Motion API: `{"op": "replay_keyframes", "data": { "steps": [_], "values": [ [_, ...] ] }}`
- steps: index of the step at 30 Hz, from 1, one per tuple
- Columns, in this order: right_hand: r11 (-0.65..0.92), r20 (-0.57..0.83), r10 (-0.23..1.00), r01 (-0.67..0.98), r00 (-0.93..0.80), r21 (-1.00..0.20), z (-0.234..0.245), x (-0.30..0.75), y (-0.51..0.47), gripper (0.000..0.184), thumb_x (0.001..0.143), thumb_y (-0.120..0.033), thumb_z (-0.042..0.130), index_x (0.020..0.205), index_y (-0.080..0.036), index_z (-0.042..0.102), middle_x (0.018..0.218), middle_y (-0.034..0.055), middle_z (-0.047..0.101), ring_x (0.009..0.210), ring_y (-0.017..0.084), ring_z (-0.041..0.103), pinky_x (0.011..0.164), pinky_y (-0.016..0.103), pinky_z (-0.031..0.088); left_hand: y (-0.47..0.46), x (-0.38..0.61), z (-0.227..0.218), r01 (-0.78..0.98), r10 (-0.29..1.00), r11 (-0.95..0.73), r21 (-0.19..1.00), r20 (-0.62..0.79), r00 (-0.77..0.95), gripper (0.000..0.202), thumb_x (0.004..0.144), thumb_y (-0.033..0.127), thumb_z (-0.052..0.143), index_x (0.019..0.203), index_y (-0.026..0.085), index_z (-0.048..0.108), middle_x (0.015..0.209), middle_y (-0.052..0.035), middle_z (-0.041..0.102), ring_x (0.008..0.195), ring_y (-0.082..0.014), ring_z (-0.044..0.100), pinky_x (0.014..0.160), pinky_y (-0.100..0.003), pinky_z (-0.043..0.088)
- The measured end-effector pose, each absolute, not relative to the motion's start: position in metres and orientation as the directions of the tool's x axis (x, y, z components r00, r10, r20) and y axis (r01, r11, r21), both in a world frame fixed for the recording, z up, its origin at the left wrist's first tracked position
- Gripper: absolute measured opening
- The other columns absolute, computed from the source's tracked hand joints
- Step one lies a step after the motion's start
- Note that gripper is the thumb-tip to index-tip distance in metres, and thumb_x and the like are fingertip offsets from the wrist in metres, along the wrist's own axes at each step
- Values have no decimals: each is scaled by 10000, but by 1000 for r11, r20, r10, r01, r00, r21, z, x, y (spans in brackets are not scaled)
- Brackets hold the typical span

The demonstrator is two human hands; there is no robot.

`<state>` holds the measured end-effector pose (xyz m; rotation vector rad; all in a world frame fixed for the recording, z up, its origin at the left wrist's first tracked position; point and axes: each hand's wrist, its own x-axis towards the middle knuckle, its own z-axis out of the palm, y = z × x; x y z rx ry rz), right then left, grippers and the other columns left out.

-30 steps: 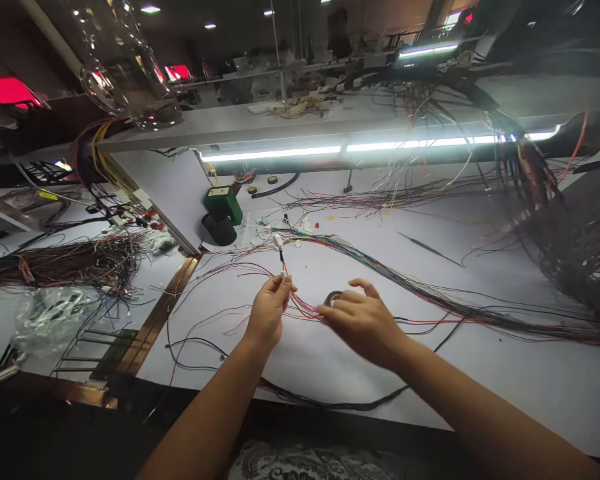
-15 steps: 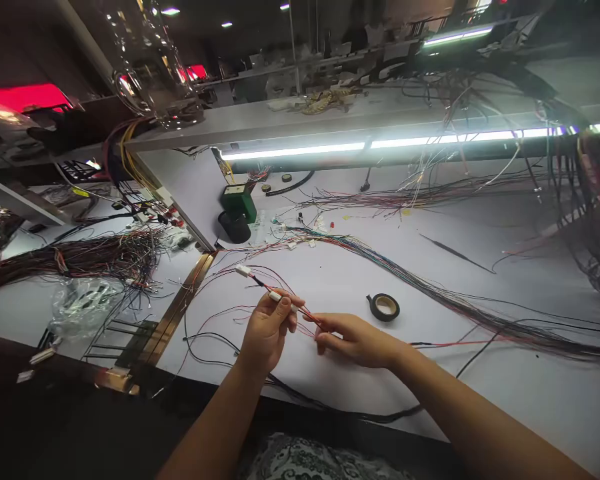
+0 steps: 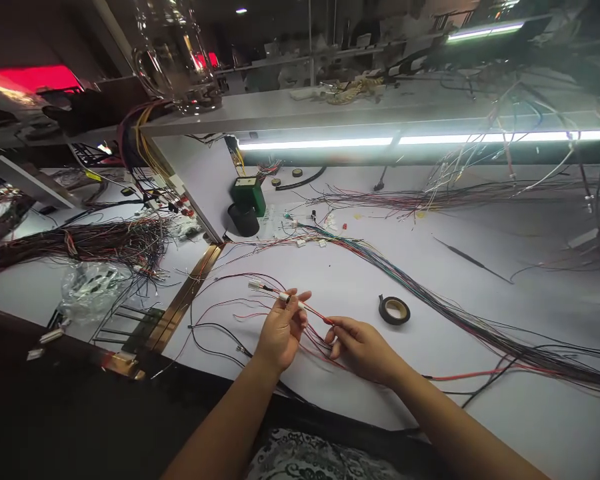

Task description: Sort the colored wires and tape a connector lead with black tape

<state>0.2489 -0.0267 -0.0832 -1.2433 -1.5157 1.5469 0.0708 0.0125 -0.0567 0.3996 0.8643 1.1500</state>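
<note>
Between thumb and fingers, my left hand (image 3: 280,330) grips a wire harness near its white connectors. One white connector (image 3: 254,285) sticks out past the fingertips on a short black-wrapped length. Another white connector (image 3: 284,297) shows right at the thumb. To the right, my right hand (image 3: 357,343) pinches the red wires (image 3: 316,313) of the same harness, which run taut between the two hands. Loose red and black wires (image 3: 230,330) lie on the table under and left of the hands. A roll of black tape (image 3: 395,311) lies right of my right hand.
A long bundle of coloured wires (image 3: 395,270) crosses the table behind the hands. A green box (image 3: 249,195) and a black cup (image 3: 244,220) stand by the side panel. Further left are a dark wire bundle (image 3: 100,240) and a plastic bag (image 3: 93,287). Wires (image 3: 510,153) hang from the shelf.
The view has shifted, so the scene sits a little further right. My right hand has drawn slightly away from the left along the wires, which now look straighter.
</note>
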Motion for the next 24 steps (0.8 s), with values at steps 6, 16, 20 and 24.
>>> {"op": "replay_keyframes", "data": {
  "steps": [6, 16, 20, 24],
  "values": [
    [126, 19, 970, 436, -242, -891, -82, 274, -31, 338, 956, -364, 412, 1232, -218, 542, 1086, 92, 651, 974, 231, 630, 875, 415, 494, 14, 68, -62, -400, 879, 474, 785, -394, 268, 275, 757, 260, 757, 941, 143, 591, 859, -45, 664, 719, -91, 589, 761, -234, 479],
    [236, 202, 969, 793, -145, -561, -87, 342, -23, 223, 930, -294, 455, 1122, -244, 556, 1077, 66, 644, 1002, 250, 593, 870, 443, 458, 22, 65, -58, -176, 907, 393, 902, -350, 232, 283, 720, 328, 754, 898, 173, 598, 687, 26, 566, 646, -123, 573, 694, -281, 471],
    [302, 179, 922, 349, -343, -887, -40, 320, -14, 162, 923, -276, 466, 1053, -253, 560, 994, 41, 609, 901, 195, 580, 810, 362, 485, 21, 64, -52, -141, 899, 394, 908, -349, 263, 266, 727, 334, 745, 874, 153, 618, 713, 6, 579, 664, -125, 573, 722, -289, 467],
    [403, 270, 825, 182, -496, -897, -5, 297, 1, 141, 866, -186, 473, 953, -222, 579, 883, 31, 585, 812, 174, 547, 745, 338, 470, 17, 66, -45, -90, 920, 339, 937, -309, 242, 272, 729, 349, 745, 875, 156, 620, 688, -2, 610, 656, -131, 575, 726, -286, 447]
  ]
}}
